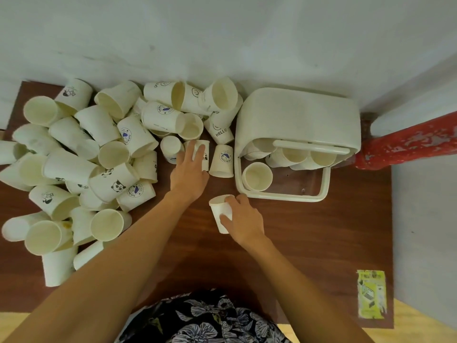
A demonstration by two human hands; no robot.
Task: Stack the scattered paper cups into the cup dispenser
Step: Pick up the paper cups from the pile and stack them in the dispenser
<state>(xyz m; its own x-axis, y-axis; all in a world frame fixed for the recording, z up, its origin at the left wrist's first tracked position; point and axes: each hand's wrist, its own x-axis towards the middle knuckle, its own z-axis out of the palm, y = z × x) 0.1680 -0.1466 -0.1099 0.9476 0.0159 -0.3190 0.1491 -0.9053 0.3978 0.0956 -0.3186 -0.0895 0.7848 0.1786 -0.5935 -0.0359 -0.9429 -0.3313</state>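
Left hand: the left hand (190, 173), frame centre, reaches with spread, straight fingers onto an upside-down white paper cup (201, 154); touching, not curled round it.
Right hand: the right hand (243, 220) grasps a plain white paper cup (221, 215), lower centre.
Loose cups: heap of white printed paper cups (81, 167), left half of the dark brown wooden counter (321, 238).
Dispenser: cream plastic cup dispenser (299, 117), upper right, cups inside.

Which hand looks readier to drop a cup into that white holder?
The right hand: it already grips a plain cup just in front of the dispenser. The left hand reaches toward the pile.
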